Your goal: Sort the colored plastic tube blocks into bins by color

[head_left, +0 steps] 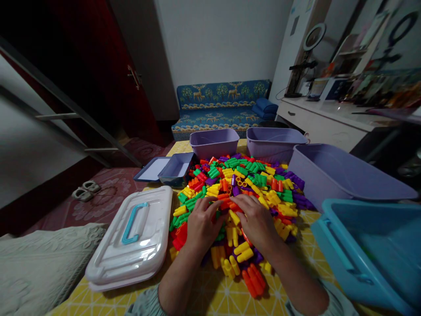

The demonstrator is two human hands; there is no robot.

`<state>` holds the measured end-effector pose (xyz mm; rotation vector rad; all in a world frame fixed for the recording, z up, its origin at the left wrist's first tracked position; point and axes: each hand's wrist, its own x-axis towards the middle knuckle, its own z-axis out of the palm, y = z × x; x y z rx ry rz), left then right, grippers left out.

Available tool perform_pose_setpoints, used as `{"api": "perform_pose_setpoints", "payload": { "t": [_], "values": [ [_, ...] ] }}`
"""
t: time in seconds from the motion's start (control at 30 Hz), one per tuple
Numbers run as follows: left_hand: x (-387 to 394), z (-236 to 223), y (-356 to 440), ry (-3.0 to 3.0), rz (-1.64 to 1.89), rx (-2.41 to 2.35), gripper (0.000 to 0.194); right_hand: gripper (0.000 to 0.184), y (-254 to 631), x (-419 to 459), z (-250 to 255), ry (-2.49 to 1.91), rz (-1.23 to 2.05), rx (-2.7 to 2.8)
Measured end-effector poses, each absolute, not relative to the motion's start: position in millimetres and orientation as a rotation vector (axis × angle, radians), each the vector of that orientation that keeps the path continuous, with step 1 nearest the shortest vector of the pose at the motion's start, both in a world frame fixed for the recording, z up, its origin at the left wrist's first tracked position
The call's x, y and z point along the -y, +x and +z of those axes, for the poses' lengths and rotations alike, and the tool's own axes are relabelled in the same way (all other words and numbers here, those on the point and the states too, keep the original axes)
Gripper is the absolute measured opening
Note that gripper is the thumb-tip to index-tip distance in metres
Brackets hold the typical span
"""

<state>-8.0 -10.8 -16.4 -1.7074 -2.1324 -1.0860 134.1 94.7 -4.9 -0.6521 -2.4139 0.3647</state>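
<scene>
A heap of bullet-shaped plastic building blocks (243, 169) in red, orange, yellow, green and purple covers the middle of the table. My left hand (203, 223) is at the front of the heap, its fingers curled against a cluster of orange blocks (225, 202). From the other side, my right hand (258, 221) pinches the same orange cluster with bent fingers. Some fingertips are hidden among the blocks. Yellow blocks (244, 252) lie just below my hands, and a row of red-orange blocks (253, 281) rests nearest to me.
Purple bins (215, 137), (276, 134) stand behind the heap, with a larger purple bin (309, 184) at right. A blue bin (348, 259) is at near right. At left are a white lid (151, 245) with a blue handle and a shallow dark-blue box (176, 180).
</scene>
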Motion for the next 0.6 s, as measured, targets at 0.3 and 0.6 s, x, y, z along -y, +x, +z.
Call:
{"api": "perform_pose_setpoints", "payload": {
  "t": [0.3,0.6],
  "values": [
    [9.4,-23.9,-9.2,-1.741,-1.116,2.157,0.018,0.019,138.9,-96.2,-10.5,-0.713,0.463,2.200],
    [7.8,-16.8,-8.0,-1.790,-1.378,2.197,0.018,0.019,142.4,-94.3,-9.7,-0.823,0.511,2.195]
  ]
}}
